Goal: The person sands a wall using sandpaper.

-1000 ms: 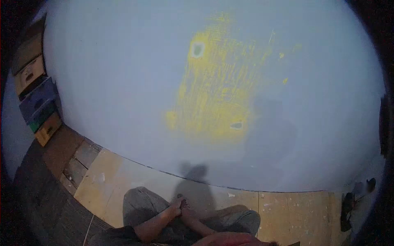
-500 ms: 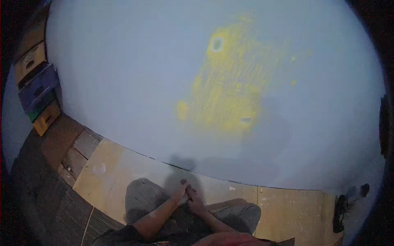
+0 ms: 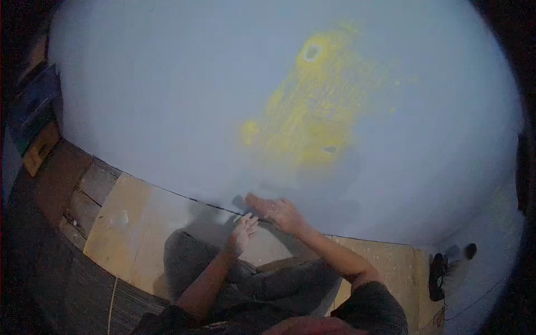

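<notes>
Near the base of the white wall (image 3: 167, 111), my right hand (image 3: 286, 215) reaches forward with its fingers closed. A small reddish-brown piece (image 3: 257, 203) shows at its fingertips, too blurred for me to name. Just below and to the left, my left hand (image 3: 244, 231) is raised with its fingers apart and nothing seen in it. Higher on the wall is a scuffed yellow patch (image 3: 312, 106) with two pale grey spots in it. My crossed legs (image 3: 195, 257) are beneath my arms.
Pale wooden boards (image 3: 134, 223) run along the wall's foot. Coloured drawers or boxes (image 3: 39, 148) are stacked at the far left. Dark striped flooring (image 3: 67, 285) lies at the lower left. A dark object (image 3: 438, 276) is at the right, by the boards' end.
My hands were together over my lap and are now apart. The right one has moved forward and right to the wall's base; the left has opened. The view has shifted slightly.
</notes>
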`<action>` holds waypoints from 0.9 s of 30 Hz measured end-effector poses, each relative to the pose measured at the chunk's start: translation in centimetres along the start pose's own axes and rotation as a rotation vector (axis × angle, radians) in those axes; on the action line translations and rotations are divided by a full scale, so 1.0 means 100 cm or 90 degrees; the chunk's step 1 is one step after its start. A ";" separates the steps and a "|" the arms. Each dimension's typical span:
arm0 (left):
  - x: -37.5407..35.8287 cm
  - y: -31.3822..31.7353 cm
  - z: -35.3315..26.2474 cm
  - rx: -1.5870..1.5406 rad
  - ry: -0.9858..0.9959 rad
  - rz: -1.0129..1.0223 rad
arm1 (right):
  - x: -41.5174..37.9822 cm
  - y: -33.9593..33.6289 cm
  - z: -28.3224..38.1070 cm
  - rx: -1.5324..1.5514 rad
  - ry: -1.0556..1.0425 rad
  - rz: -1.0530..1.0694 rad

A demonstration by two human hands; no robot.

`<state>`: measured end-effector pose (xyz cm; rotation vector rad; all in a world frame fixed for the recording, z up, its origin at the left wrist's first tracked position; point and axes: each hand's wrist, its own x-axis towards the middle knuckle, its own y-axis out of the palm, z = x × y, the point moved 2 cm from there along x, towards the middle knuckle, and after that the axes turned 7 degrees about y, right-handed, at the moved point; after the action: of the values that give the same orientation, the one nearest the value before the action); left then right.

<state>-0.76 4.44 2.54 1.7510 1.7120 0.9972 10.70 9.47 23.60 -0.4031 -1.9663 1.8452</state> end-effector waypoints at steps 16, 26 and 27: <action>0.001 -0.030 -0.012 0.019 0.010 -0.042 | 0.117 -0.163 -0.088 -0.617 -0.318 0.008; 0.010 -0.042 0.007 -0.005 -0.050 -0.041 | 0.146 -0.307 -0.115 -0.552 0.117 -0.573; 0.009 -0.045 0.010 -0.029 -0.042 -0.026 | 0.144 -0.267 -0.117 -0.470 0.164 -0.485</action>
<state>-2.90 5.85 -1.43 1.6944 1.6652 0.9425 5.62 24.42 52.02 -0.0526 -2.1323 0.5575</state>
